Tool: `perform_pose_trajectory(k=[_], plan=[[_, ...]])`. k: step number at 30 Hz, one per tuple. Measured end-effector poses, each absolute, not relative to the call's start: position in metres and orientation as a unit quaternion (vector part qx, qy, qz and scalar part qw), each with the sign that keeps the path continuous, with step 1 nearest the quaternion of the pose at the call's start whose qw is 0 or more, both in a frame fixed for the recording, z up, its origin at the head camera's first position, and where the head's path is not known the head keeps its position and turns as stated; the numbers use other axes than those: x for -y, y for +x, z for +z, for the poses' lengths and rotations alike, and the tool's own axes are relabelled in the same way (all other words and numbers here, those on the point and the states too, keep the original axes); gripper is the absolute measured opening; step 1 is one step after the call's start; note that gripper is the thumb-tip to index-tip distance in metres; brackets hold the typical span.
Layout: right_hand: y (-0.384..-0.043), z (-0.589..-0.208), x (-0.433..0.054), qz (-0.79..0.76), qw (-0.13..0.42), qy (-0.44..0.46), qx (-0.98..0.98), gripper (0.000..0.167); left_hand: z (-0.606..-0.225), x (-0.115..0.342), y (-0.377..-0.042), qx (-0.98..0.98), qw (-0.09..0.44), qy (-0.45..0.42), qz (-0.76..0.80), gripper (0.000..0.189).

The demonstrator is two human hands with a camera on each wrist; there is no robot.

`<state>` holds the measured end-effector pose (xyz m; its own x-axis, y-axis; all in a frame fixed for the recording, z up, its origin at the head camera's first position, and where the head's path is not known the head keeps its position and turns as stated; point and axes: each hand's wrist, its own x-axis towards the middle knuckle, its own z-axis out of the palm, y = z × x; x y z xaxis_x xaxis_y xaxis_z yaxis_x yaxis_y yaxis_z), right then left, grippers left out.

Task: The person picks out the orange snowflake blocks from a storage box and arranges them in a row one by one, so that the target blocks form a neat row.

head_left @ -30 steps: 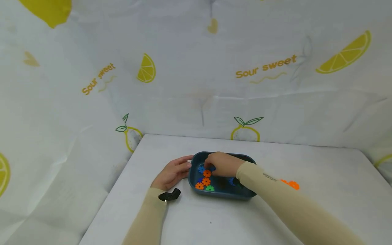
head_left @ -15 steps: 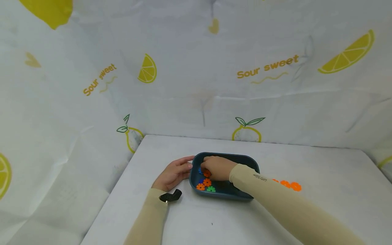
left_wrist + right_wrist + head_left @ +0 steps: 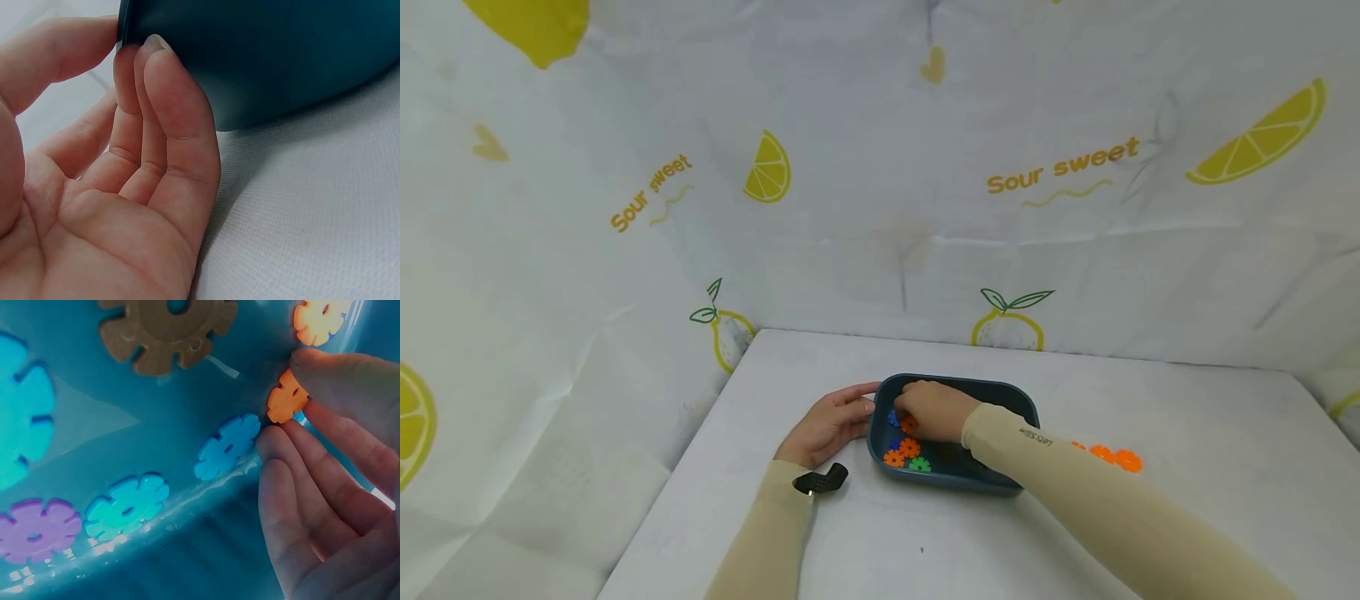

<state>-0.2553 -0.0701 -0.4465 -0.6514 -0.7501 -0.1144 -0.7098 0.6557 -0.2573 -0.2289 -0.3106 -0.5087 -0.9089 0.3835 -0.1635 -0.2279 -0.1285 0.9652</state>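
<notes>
The right hand [image 3: 936,410] reaches down into a dark teal tray [image 3: 955,479]. In the right wrist view its thumb and fingers pinch an orange notched building disc [image 3: 286,400] near the tray's wall. Beside those fingertips lies a blue disc [image 3: 226,449]; a light-blue disc [image 3: 128,507] and a purple one [image 3: 39,531] are farther along the wall. The left hand [image 3: 826,427] rests at the tray's left end. Its thumb tip meets the rim and its loosely bent fingertips touch the outer wall [image 3: 250,69]. The right forearm covers part of the tray.
More discs, orange [image 3: 893,458] and green [image 3: 920,464], lie in the tray's near left corner. Several orange discs [image 3: 1127,460] sit on the white table to the right, partly behind the right sleeve [image 3: 1075,475]. A lemon-print cloth [image 3: 865,275] hangs behind the table.
The right hand has lowered further into the tray's left part, over the orange disc there, then stayed nearly still. The left hand keeps its place at the tray's end.
</notes>
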Motion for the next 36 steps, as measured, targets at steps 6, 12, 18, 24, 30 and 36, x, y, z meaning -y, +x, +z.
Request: perform_pose_trajectory(k=[6,12,18,24,30,36], plan=[[-0.254,-0.445,0.070,-0.085,0.103,-0.404,-0.905,0.020,-0.507,0.310,-0.226,-0.630,0.203,0.057,0.747,0.055],[-0.259,-0.440,0.062,-0.125,0.137,-0.382,-0.905,0.022,-0.504,0.307,-0.225,-0.630,0.205,0.058,0.747,0.056],[-0.263,-0.428,0.049,-0.179,0.141,-0.376,-0.898,0.024,-0.505,0.307,-0.225,-0.634,0.203,0.048,0.745,0.054],[-0.262,-0.422,0.036,-0.217,0.130,-0.356,-0.900,0.027,-0.508,0.307,-0.229,-0.641,0.198,0.049,0.740,0.054],[-0.257,-0.416,0.020,-0.242,0.122,-0.341,-0.900,0.029,-0.509,0.305,-0.228,-0.640,0.201,0.045,0.740,0.055],[-0.248,-0.407,-0.007,-0.281,0.089,-0.337,-0.894,0.029,-0.508,0.305,-0.225,-0.651,0.191,0.036,0.734,0.058]])
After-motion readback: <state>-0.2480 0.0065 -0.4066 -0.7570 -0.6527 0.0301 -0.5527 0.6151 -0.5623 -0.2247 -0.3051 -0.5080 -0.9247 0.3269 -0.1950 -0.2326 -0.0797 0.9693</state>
